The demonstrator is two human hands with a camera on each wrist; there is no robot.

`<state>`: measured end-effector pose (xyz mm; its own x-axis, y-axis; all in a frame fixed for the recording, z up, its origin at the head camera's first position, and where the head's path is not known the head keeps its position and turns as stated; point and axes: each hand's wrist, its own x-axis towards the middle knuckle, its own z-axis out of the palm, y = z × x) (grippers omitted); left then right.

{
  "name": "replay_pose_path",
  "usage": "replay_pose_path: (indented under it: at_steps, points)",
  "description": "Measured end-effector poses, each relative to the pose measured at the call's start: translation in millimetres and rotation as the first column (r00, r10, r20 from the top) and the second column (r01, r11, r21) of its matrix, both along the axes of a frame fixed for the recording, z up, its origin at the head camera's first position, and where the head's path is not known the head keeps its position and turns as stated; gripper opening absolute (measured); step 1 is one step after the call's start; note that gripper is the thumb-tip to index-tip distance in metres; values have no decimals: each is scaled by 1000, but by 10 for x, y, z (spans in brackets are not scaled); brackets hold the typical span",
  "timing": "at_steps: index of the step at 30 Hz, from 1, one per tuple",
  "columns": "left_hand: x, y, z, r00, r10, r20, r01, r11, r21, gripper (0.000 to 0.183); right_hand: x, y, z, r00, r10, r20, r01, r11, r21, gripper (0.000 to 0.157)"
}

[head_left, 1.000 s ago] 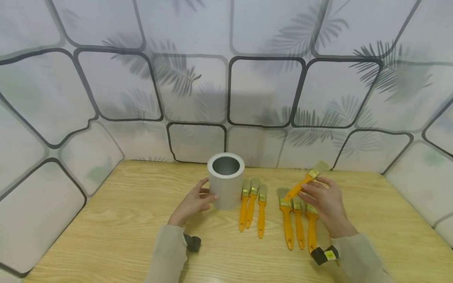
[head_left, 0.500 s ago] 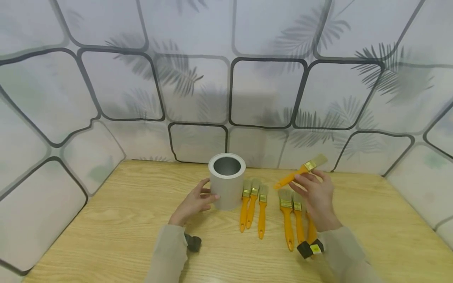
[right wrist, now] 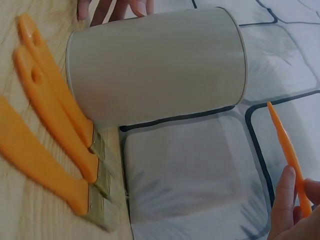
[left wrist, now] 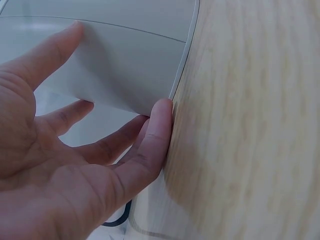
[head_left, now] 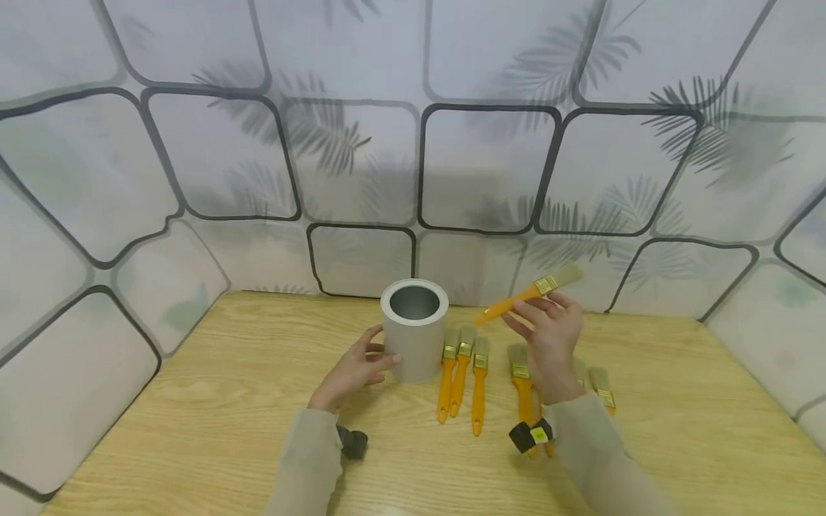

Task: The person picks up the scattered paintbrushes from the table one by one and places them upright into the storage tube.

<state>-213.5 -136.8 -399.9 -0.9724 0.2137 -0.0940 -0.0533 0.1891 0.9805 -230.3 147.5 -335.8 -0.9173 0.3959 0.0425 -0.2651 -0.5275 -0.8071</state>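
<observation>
A grey-white round canister [head_left: 416, 352], its top uncovered, stands upright at the table's middle. My left hand [head_left: 355, 373] holds its left side; in the left wrist view the thumb and fingers lie round the lower wall of the canister [left wrist: 135, 65]. Above the table, my right hand [head_left: 551, 337] pinches a paintbrush [head_left: 506, 307] by its orange handle, bristles up to the right and handle end toward the canister. In the right wrist view the handle of this paintbrush [right wrist: 285, 142] shows between thumb and fingers, apart from the canister.
Three orange paintbrushes [head_left: 478, 390] lie just right of the canister. More paintbrushes [head_left: 523, 390] lie below my right arm, partly hidden by it, and one [head_left: 603, 390] shows to its right. A patterned cloth [head_left: 490, 172] rises behind the wooden table [head_left: 213, 401].
My right hand has moved left and slightly up with the paintbrush, bringing its handle end nearer the canister. My left hand and the canister have stayed put.
</observation>
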Motion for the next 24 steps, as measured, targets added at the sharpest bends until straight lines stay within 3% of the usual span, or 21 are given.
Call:
replay_pose_path:
  at_steps: [14,24]
  points:
    - [-13,-8,-14,1000,-2,0,2,1000,8,79,-135,-317,10,995,-7,-101,10,1000,27,45]
    - [-18,-7,-23,1000,-11,-6,11,1000,-7,79,-224,-487,60,984,35,-175,-8,989,148,49]
